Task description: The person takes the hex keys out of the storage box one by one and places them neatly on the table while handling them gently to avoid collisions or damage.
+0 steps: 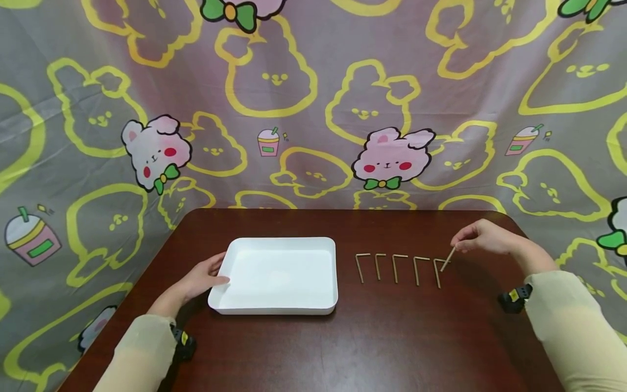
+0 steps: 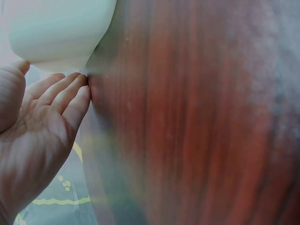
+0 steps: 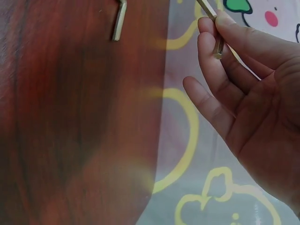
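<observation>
A shallow white tray (image 1: 274,277) rests on the table, left of the middle. My left hand (image 1: 203,276) is at its left side, thumb over the rim and fingers along the outer wall. The left wrist view shows that hand (image 2: 42,126) against the tray's underside corner (image 2: 61,33), its fingers fairly straight. Between thumb and fingertips, my right hand (image 1: 485,238) pinches a brass-coloured hex key (image 1: 448,259) above the rightmost key of a row. Its short end (image 3: 218,47) pokes out below the right hand's (image 3: 248,79) thumb in the right wrist view.
Several L-shaped hex keys (image 1: 395,269) lie in a row right of the tray, evenly spaced. The dark red-brown table (image 1: 372,343) ends at a patterned curtain (image 1: 313,136) behind and at both sides.
</observation>
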{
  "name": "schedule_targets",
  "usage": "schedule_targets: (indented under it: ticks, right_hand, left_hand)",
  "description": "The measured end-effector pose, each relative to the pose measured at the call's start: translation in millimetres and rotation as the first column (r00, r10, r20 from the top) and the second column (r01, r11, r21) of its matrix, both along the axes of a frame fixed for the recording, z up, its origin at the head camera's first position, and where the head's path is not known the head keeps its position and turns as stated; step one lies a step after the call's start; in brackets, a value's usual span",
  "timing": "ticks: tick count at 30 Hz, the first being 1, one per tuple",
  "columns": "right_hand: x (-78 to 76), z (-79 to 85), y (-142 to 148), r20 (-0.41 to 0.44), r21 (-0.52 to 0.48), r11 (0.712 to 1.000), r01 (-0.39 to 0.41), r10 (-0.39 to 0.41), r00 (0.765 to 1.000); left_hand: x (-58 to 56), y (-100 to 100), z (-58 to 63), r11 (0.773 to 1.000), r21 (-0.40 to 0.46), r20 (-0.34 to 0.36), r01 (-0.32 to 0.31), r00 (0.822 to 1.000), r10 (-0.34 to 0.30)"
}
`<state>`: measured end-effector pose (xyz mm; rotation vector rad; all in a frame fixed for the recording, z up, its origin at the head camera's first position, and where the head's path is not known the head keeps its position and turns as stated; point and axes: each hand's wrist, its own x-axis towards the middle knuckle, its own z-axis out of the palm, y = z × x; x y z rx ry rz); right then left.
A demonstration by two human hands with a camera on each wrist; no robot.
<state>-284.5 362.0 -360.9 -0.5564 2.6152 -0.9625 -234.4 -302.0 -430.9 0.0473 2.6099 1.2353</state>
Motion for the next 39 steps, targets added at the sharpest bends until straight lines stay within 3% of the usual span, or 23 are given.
schedule_targets:
  ticks: [14, 22, 31, 39]
  right_hand:
    - [-7.6, -33.9, 19, 0.101, -0.013, 0.999, -0.04, 0.041, 0.994]
    - [-3.1, -45.2, 23, 0.002, 0.023, 1.0, 0.008, -0.008, 1.0]
    - [-1.3, -60.9, 26, -0.047, -0.033, 0.997, 0.074, -0.076, 0.996]
    - [-2.3, -63.7, 22, -0.09, 0.033, 0.997, 0.064, -0.061, 0.994]
  left_hand:
    - [1.0, -1, -2.6, 1.0, 0.019, -0.001, -0.006, 1.0, 0.006]
    - [-0.5, -2, -4.1, 1.0, 0.02, -0.003, -0.003, 1.0, 0.003]
    - [0.5, 1, -2.1, 1.0, 0.0, -0.003, -0.007, 1.0, 0.007]
    - [2.2, 2, 0.4, 1.0, -0.002, -0.012, 0.009, 1.0, -0.009]
